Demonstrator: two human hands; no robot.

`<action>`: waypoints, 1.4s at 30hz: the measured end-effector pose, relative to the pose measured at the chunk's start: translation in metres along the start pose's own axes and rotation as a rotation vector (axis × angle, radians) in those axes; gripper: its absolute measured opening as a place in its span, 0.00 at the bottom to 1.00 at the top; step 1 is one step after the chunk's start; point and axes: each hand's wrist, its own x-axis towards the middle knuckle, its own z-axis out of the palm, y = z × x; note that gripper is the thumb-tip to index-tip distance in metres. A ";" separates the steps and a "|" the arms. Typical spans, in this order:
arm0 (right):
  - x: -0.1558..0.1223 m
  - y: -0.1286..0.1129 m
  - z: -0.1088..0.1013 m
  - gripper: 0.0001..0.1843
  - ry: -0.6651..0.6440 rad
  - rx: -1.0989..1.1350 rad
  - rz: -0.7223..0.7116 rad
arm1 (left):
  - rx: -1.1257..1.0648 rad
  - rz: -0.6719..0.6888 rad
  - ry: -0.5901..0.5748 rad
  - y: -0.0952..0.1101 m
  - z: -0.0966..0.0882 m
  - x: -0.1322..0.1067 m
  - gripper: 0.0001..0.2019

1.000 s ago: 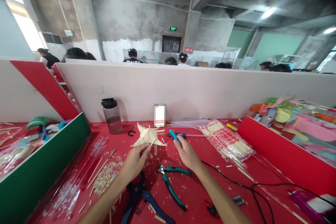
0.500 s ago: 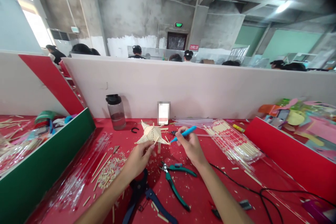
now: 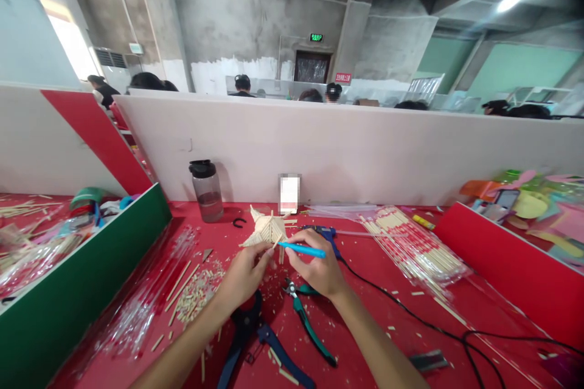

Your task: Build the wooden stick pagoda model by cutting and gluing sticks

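My left hand [image 3: 249, 267] is closed, pinching a short thin wooden stick [image 3: 277, 241] in front of a pale star-shaped piece built of wooden sticks [image 3: 265, 228]. My right hand [image 3: 317, 268] is closed around a light-blue pen [image 3: 305, 249], its tip at the stick near my left fingertips. Whether the tip touches the stick I cannot tell. Part of the star is hidden behind my fingers. Below my hands lie green-handled cutting pliers [image 3: 303, 316] and a larger dark-blue hand cutter [image 3: 246, 322].
Behind my right hand lies a blue glue gun [image 3: 329, 236] with a black cable. A bottle [image 3: 207, 194] stands at the back left. Bundled sticks in plastic [image 3: 410, 243] lie to the right, cut stick bits [image 3: 196, 298] to the left. Green [image 3: 91, 273] and red [image 3: 515, 267] dividers flank me.
My right hand has brought the pen left and turned it, so its tip is now at the stick in my left hand. The view has shifted slightly.
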 end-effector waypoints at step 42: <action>-0.001 0.007 0.006 0.04 -0.011 -0.030 -0.083 | 0.079 0.040 0.027 0.010 -0.003 -0.003 0.18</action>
